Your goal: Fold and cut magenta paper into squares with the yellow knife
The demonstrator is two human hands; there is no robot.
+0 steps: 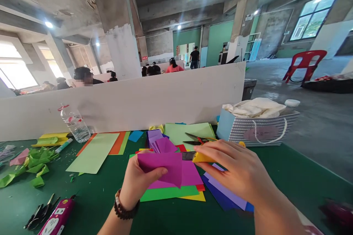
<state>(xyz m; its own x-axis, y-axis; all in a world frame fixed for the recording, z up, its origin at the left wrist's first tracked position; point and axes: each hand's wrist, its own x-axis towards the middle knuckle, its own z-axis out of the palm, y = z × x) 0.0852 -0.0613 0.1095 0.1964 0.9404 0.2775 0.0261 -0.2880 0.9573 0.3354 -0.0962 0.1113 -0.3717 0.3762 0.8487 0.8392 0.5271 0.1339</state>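
Observation:
My left hand [138, 185] pinches a folded magenta paper sheet [162, 167], thumb on its lower edge, holding it just above a stack of coloured sheets [176, 191]. My right hand [234, 169] is closed round a yellow-handled utility knife [198, 157] whose dark blade end points left at the magenta sheet's right edge. Purple paper pieces [160, 141] lie just behind the hands.
A white partition [165, 99] closes the back of the green table [96, 194]. On it: a water bottle [75, 123], light green and orange sheets [96, 150], green paper scraps [35, 163], red-handled scissors [197, 139], a striped bag [256, 128], dark scissors [38, 216] front left. People sit beyond the partition.

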